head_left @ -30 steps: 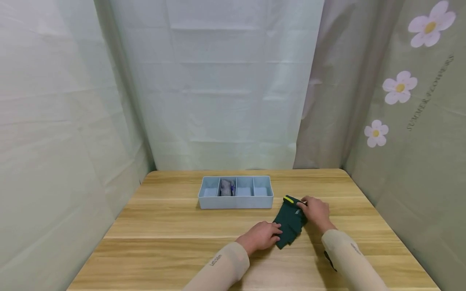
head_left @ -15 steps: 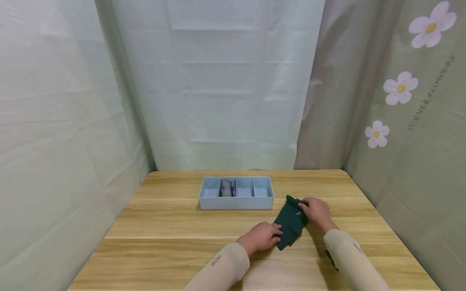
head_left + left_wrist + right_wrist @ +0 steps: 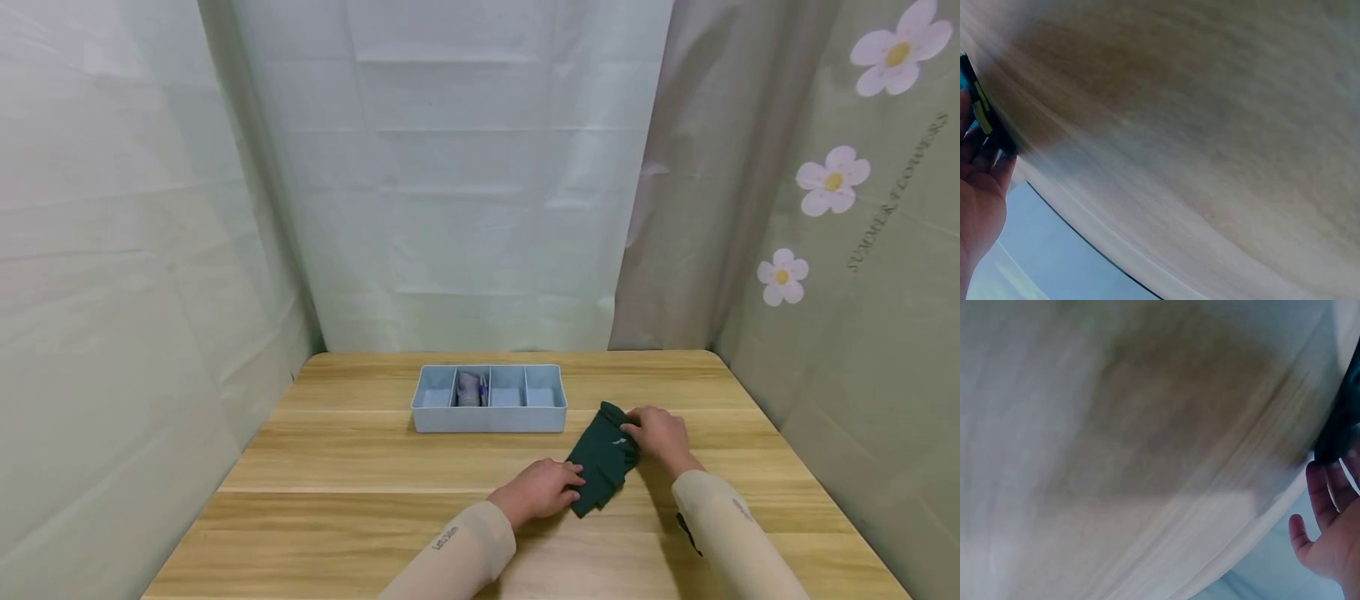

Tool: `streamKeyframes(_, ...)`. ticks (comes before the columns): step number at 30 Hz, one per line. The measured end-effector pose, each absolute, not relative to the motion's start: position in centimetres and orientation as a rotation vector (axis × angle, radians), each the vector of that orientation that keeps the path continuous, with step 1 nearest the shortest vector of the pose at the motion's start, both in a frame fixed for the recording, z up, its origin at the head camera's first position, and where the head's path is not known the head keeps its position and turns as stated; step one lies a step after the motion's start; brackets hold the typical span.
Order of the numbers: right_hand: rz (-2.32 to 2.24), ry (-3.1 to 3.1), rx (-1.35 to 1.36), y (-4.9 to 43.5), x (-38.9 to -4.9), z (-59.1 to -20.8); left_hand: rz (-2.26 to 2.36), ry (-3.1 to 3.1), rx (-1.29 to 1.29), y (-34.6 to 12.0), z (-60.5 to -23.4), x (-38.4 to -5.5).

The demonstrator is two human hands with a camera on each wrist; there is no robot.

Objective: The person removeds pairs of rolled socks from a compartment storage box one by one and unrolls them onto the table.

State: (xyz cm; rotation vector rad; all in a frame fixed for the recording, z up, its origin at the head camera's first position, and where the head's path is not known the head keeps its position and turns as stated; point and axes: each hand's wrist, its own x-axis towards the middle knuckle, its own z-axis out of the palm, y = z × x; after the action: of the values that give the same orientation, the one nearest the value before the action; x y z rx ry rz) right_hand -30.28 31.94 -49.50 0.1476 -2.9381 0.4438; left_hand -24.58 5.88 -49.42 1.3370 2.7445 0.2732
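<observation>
A dark green folded cloth (image 3: 602, 454) with a small white mark lies slantwise on the table, its far end turned over into a roll. My left hand (image 3: 542, 487) lies along its near left edge, fingers extended onto the fabric. At the far right corner, my right hand (image 3: 660, 435) pinches the rolled edge between thumb and fingers. In the left wrist view a yellow strip shows on the dark green cloth (image 3: 984, 112), beside the left hand's fingers. The right wrist view has the cloth (image 3: 1337, 428) at its right border, above the right hand's fingertips.
Behind the hands stands a pale blue box (image 3: 489, 420) with several compartments. A grey rolled fabric item (image 3: 469, 390) sits in its second compartment from the left. Pale curtains (image 3: 480, 183) enclose the wooden table (image 3: 337, 467) at the back and both sides.
The cloth's far edge has been rolled over by the right hand, and its yellow strip has gone out of sight in the head view. My left hand has stayed in place.
</observation>
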Motion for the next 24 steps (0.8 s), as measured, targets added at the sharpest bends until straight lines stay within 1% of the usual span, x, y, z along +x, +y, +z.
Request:
streamKeyframes(3,0.454,-2.941,0.111,32.3,-30.2,-49.2,0.273,2.740,1.346,5.9,-49.4,-24.6)
streamKeyframes(9,0.478,-2.941,-0.061,32.9,-30.0,-48.8,0.274,2.720,1.347,5.9,-49.1,-24.7)
streamKeyframes(13,0.473,-2.917,-0.066,33.2,-29.8,-48.7,0.269,2.715,1.315,6.0,-48.9,-24.7)
streamKeyframes(15,0.474,-2.860,0.013,33.3,-29.7,-48.7,0.271,2.714,1.295,6.0,-48.8,-24.7)
streamKeyframes(18,0.395,-2.758,0.254,33.2,-29.6,-48.8,0.270,2.737,1.282,6.1,-48.8,-24.6)
streamKeyframes(22,0.157,-2.689,0.608,33.0,-29.6,-48.9,0.205,2.832,1.226,7.0,-48.7,-24.2)
streamKeyframes(24,0.057,-2.705,0.711,32.9,-29.5,-48.9,0.122,2.903,1.184,7.7,-48.7,-23.7)
